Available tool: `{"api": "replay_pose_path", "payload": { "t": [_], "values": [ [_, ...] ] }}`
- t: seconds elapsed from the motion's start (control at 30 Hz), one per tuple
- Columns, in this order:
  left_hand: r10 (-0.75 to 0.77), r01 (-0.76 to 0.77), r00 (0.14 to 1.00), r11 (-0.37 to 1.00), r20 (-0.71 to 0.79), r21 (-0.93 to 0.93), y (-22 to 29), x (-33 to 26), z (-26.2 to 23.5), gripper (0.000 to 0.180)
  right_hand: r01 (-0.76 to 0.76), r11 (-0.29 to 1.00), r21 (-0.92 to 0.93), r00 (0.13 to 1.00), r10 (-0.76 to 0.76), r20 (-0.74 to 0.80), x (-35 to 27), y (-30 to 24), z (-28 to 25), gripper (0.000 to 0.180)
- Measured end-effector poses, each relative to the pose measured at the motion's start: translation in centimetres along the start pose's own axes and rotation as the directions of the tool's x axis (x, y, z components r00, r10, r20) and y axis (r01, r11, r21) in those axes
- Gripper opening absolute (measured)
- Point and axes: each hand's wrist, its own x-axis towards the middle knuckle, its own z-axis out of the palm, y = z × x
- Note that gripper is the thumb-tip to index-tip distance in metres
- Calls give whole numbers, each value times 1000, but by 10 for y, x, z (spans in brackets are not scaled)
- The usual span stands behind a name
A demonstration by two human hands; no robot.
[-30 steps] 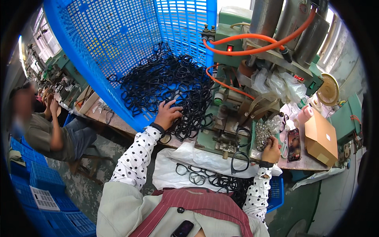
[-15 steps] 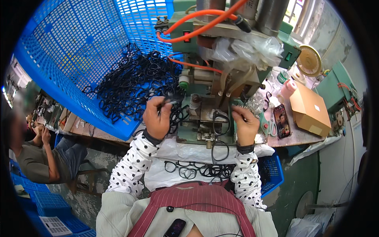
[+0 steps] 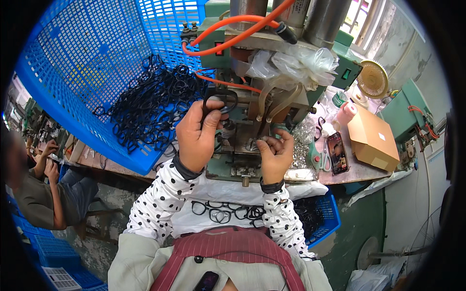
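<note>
A black eyeglass frame (image 3: pixel 234 103) is pinched between the thumb and fingers of my left hand (image 3: pixel 196 138), raised in front of the press machine (image 3: pixel 213 170). My right hand (image 3: pixel 276 157) is at the machine's metal fixture (image 3: pixel 242 138), thumb and fingertips drawn together. Something small and pale shows by those fingertips, too small to name. Left of the machine, a heap of black eyeglass frames (image 3: pixel 155 97) fills the bottom of a large blue basket (image 3: pixel 104 48). Several more black eyeglass frames (image 3: pixel 220 216) lie on the white cloth (image 3: pixel 184 220) over my lap.
Orange air hoses (image 3: pixel 228 21) loop above the machine. On the table to the right are a bag of small metal parts (image 3: pixel 302 150), scissors (image 3: pixel 326 161), a phone (image 3: pixel 337 153) and a cardboard box (image 3: pixel 374 138). A blue bin (image 3: pixel 332 216) stands below. Another person (image 3: pixel 41 199) sits at left.
My left hand has come up, and the eyeglass frame in it now shows clearly. My right hand has moved left to the fixture. The frame dropping in front of the machine is gone from there.
</note>
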Motion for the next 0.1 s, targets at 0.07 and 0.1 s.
{"api": "replay_pose_path", "payload": {
  "t": [0.07,0.1],
  "values": [
    [4,-4,1000,1000,6,-16,-4,-1,-1,16,13,999,-30,1000,-14,-8,3,-1,3,48],
    [-2,3,1000,1000,14,-21,-4,-1,-3,16,14,999,-41,1000,-14,-12,4,0,6,49]
  ]
}}
